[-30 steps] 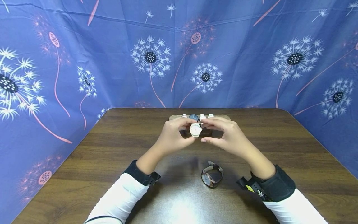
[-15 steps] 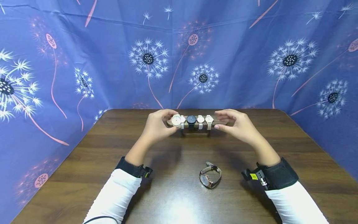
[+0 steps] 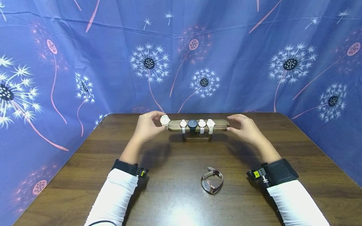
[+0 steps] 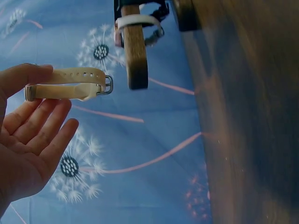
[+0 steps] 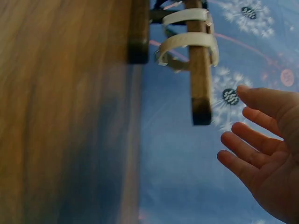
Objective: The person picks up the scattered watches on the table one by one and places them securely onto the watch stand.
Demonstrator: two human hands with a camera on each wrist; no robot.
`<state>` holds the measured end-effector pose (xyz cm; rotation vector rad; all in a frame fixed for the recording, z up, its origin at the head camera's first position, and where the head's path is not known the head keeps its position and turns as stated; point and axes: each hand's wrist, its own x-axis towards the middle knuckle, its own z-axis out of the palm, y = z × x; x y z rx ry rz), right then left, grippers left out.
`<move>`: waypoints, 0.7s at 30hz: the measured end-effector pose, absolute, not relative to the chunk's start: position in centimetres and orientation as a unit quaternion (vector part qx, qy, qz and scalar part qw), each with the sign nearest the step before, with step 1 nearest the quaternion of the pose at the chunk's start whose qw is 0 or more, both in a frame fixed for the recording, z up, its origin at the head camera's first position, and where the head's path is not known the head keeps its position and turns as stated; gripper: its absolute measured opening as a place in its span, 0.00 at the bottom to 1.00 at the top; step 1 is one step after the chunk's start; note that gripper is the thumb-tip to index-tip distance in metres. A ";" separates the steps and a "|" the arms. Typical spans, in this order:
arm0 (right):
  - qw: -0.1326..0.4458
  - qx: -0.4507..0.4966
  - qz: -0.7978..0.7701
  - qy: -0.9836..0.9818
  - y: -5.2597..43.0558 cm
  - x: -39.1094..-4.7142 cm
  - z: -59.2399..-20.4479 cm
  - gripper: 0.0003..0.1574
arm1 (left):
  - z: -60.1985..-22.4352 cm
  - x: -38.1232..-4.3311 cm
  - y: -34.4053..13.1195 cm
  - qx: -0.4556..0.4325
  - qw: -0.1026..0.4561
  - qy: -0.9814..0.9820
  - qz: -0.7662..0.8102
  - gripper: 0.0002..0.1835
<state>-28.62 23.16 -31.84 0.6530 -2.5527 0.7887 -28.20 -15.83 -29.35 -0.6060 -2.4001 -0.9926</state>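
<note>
My left hand [image 3: 147, 127] pinches a cream wristwatch [image 3: 165, 120] between thumb and fingers, just off the left end of a wooden watch stand [image 3: 175, 125]. In the left wrist view the watch's buckled strap [image 4: 70, 92] forms a closed loop, level with the tip of the stand's bar [image 4: 136, 63]. Several watches hang on the bar: a black one [image 3: 192, 124] among pale ones such as the rightmost [image 3: 210, 123]. My right hand [image 3: 247, 128] is by the bar's right end, fingers apart; in the right wrist view that hand [image 5: 268, 144] is beside the bar [image 5: 201, 88], holding nothing.
A brown-strapped watch [image 3: 211, 182] lies on the wooden table [image 3: 175, 160] between my forearms. The stand's base [image 3: 197, 137] rests near the table's far edge. Behind hangs a blue cloth [image 3: 118, 81] with dandelion prints.
The left hand has carried the cream watch leftwards, from in front of the stand to its left end. My right hand has moved right, away from the watch, to the other end.
</note>
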 end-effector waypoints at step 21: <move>0.096 0.228 0.284 -0.926 23.0 -31.7 -33.4 0.36 | -32.3 -33.4 -16.8 -0.212 0.066 -0.890 -0.398 0.21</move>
